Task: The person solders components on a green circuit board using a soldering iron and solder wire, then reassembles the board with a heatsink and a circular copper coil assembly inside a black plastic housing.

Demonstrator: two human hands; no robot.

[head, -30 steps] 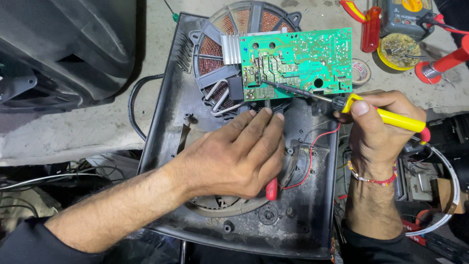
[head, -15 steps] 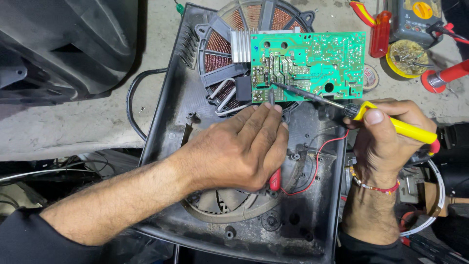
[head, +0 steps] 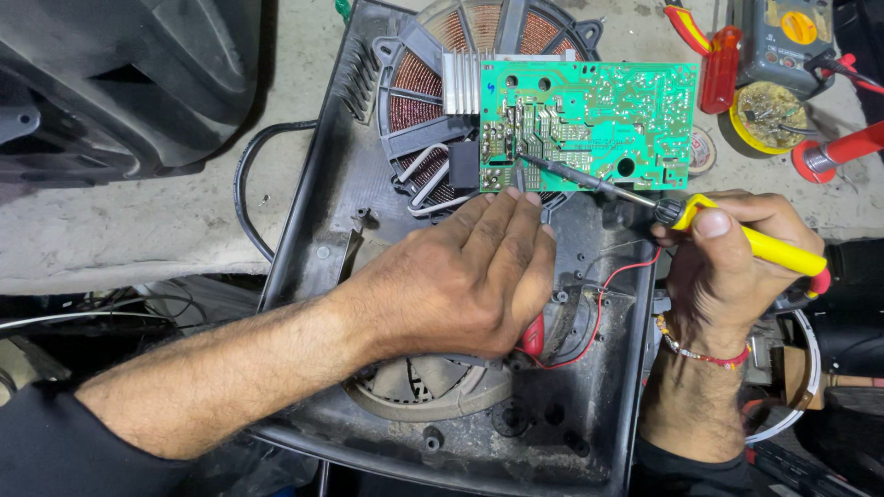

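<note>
The green circuit board [head: 589, 124] lies solder side up over the upper part of a black plastic housing [head: 313, 248], its flat face dotted with small silver joints and pale traces, with 1 round hole near its lower right edge. A ribbed aluminium heat sink [head: 460, 83] sits at its left edge, and beneath it shows a round coil [head: 414, 87] of copper-coloured windings in a black spoked frame.

The right hand [head: 727, 267] has its grip closed around a soldering iron [head: 755, 244] with a smooth yellow handle; its thin dark metal tip touches the board near the lower left. The left hand [head: 460, 276] lies palm down on the housing just below the board, fingers flat and together, fingertips at the board's lower edge; a red object shows under its palm, and I cannot tell whether the hand grips it. A thin red wire [head: 603, 299] curls across the housing between the hands.

On the grey tabletop [head: 138, 221], beyond the board, stand a multimeter [head: 783, 41] and a round tin [head: 769, 110].
</note>
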